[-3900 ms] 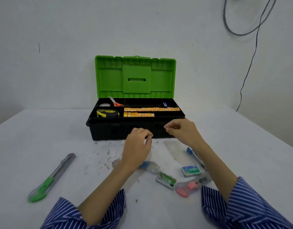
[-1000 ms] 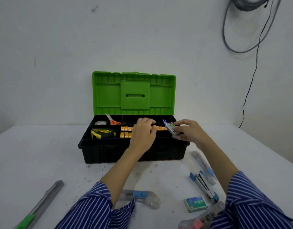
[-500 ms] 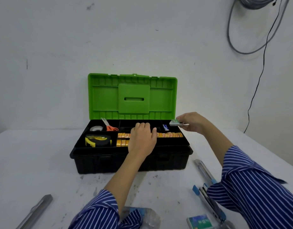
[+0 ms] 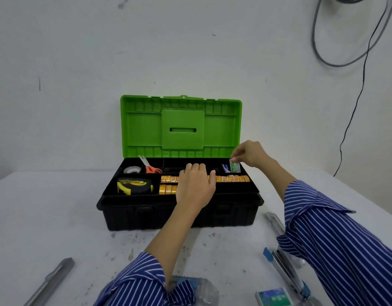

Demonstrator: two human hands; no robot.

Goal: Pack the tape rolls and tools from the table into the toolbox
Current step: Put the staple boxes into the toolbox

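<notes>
The small green box point(image 4: 234, 167) pinched upright in the right hand point(image 4: 249, 153) carries print too small to read; a matching green box point(image 4: 274, 298) on the counter point(image 4: 58, 217), down near the right sleeve, shows what looks like "10" on its label. The right grip is closed on the box with thumb and fingertips and holds it in the far right compartment of the toolbox point(image 4: 179, 215), touching or just above the tray. Left of that grip, the left hand point(image 4: 196, 186) lies flat, fingers relaxed, on the rows of yellow tape rolls point(image 4: 232, 178) in the tray. Further left sit a yellow and black tape measure point(image 4: 134, 186), orange scissors point(image 4: 149, 167) and a clear tape roll point(image 4: 131, 170). The black toolbox stands open, its green lid point(image 4: 181, 127) upright against a white wall with a dark cable point(image 4: 356, 96) hanging at the right. The white counter is scuffed and speckled; on it lie a blue stapler point(image 4: 285, 270), a grey knife handle point(image 4: 49, 281) and a clear tape dispenser point(image 4: 201, 290).
</notes>
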